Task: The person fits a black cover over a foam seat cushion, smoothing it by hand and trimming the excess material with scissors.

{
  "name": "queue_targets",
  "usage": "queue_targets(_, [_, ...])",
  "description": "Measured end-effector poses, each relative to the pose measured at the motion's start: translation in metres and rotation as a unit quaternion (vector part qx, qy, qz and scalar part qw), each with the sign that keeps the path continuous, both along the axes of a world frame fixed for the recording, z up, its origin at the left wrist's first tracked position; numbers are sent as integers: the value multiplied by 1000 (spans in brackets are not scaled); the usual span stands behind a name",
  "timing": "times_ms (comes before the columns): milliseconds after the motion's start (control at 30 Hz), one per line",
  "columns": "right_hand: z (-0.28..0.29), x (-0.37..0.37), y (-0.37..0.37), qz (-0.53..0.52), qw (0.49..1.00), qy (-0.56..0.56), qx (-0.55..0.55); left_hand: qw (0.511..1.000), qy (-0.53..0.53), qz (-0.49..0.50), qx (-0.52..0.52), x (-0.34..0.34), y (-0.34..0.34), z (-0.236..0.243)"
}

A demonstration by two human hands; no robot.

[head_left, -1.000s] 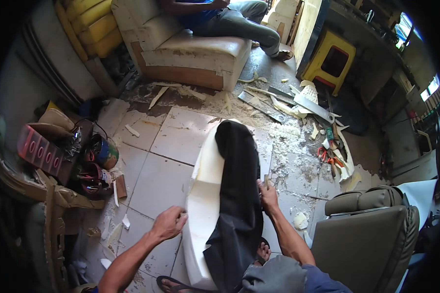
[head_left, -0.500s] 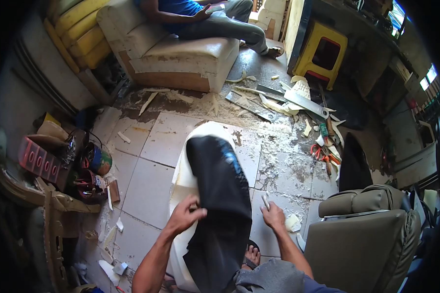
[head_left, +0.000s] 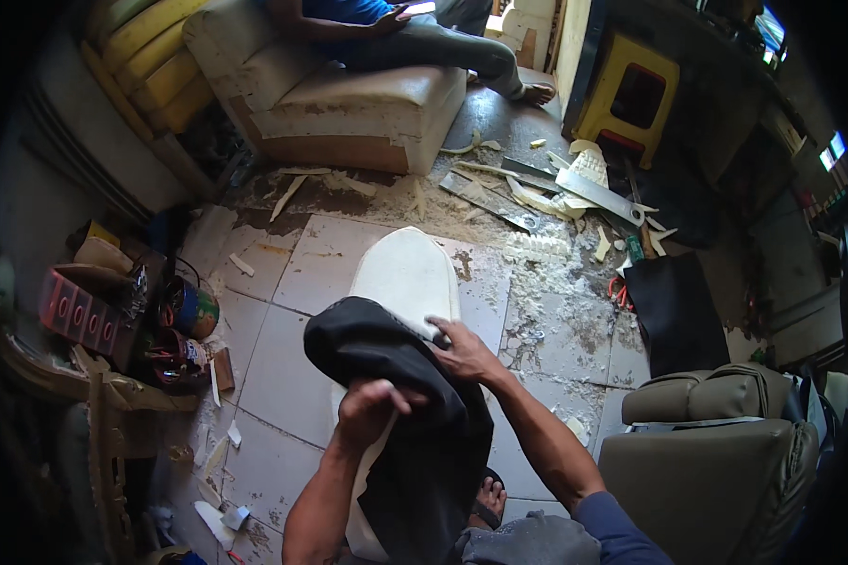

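Observation:
A long white padded piece (head_left: 400, 266), shaped like a seat and rounded at its far end, lies before me with a black cover (head_left: 415, 471) over its nearer part, bunched into a fold. My left hand (head_left: 372, 410) is curled on the cover's fold at the middle left, some fingers partly hidden by the fabric. My right hand (head_left: 457, 348) pinches the cover's edge on the right side of the white piece. I cannot make out whether the light-coloured tool seen earlier is still in it. My sandalled foot (head_left: 488, 499) is beside the piece.
Foam scraps, rulers (head_left: 598, 193) and tools litter the tiled floor at right, near a black sheet (head_left: 669, 320). A brown padded seat (head_left: 697, 480) stands at lower right, containers (head_left: 188, 311) at left. Another person (head_left: 424, 56) sits on a worn sofa (head_left: 358, 113) holding a phone, near a yellow stool (head_left: 631, 94).
The cover's far end has been pulled back toward me, baring the white piece's tip. My right hand has moved left onto the cover. A black sheet has appeared beside the tools at right.

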State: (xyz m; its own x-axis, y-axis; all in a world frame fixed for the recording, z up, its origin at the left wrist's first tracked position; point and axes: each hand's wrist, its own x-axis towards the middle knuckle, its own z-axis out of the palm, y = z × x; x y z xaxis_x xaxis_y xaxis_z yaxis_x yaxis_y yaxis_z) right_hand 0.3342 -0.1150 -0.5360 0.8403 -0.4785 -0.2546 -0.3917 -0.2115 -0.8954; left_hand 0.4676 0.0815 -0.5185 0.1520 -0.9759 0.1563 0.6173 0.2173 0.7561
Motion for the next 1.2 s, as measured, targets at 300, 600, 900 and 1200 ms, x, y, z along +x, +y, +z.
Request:
queue_targets(300, [54, -35, 52, 109, 985, -112, -70, 967, 57, 234, 87, -29, 7, 28])
queue_targets(600, [125, -82, 53, -44, 920, -317, 228, 944, -102, 284, 131, 58, 86, 72])
queue_targets(900, [182, -73, 40, 349, 921, -172, 4, 864, -455, -102, 190, 63, 38, 273])
queue_targets(1200, [216, -110, 48, 273, 894, -341, 103, 825, -400, -365, 160, 70, 81, 270])
